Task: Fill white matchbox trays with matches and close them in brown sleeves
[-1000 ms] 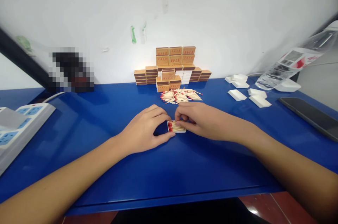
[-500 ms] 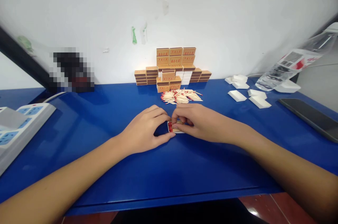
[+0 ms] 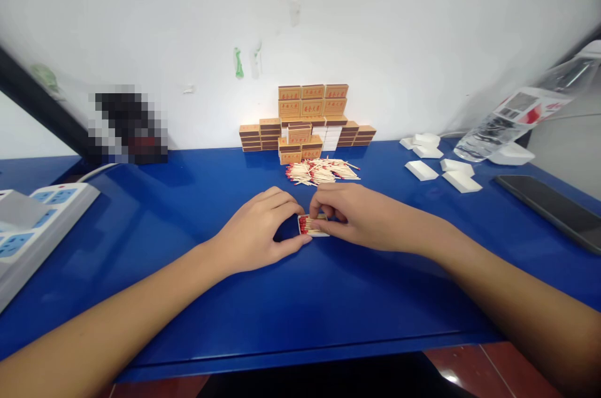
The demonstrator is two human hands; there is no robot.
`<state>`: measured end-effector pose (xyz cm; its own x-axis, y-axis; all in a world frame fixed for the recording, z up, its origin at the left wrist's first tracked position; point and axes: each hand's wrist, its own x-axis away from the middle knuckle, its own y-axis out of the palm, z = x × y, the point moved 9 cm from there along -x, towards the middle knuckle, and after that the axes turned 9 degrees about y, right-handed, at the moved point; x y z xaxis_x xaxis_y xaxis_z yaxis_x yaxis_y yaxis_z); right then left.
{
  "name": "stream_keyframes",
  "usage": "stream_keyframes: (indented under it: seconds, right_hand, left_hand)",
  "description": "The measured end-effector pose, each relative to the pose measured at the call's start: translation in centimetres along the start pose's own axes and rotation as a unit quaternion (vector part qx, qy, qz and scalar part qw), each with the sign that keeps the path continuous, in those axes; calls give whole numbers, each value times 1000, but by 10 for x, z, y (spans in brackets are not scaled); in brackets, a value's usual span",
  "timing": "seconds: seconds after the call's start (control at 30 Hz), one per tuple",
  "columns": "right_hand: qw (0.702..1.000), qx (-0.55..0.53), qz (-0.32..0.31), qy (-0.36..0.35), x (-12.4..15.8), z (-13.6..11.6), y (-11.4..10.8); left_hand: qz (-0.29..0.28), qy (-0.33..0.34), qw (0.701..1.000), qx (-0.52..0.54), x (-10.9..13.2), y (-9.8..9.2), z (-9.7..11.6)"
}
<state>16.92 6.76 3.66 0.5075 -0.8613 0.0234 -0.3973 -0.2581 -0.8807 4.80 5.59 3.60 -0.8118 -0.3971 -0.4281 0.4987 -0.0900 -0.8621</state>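
A small white matchbox tray (image 3: 320, 235) lies on the blue table in front of me, holding matches (image 3: 304, 225) with their red heads at the left end. My left hand (image 3: 267, 226) steadies that end, thumb on the near rim and forefinger at the far rim. Over the tray, my right hand (image 3: 347, 213) has its thumb and forefinger drawn together on the matches; its other fingers are curled, and its hand covers the tray's right part. Just behind is a pile of loose matches (image 3: 322, 171).
Stacked matchboxes (image 3: 312, 108) stand against the wall behind the pile. White empty trays (image 3: 421, 170), a tilted water bottle (image 3: 511, 111) and a phone (image 3: 549, 207) are at the right. A power strip (image 3: 51, 223) lies at the left.
My right hand has shifted slightly right along the tray, showing more of the red match heads. My left hand holds its place.
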Motion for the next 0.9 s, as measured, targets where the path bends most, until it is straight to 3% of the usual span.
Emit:
stream_keyframes:
  seconds: [0.9]
  right_hand:
    - [998, -13, -54, 19, 2, 5, 8]
  left_hand:
    - [0, 0, 1000, -3, 0, -1, 0]
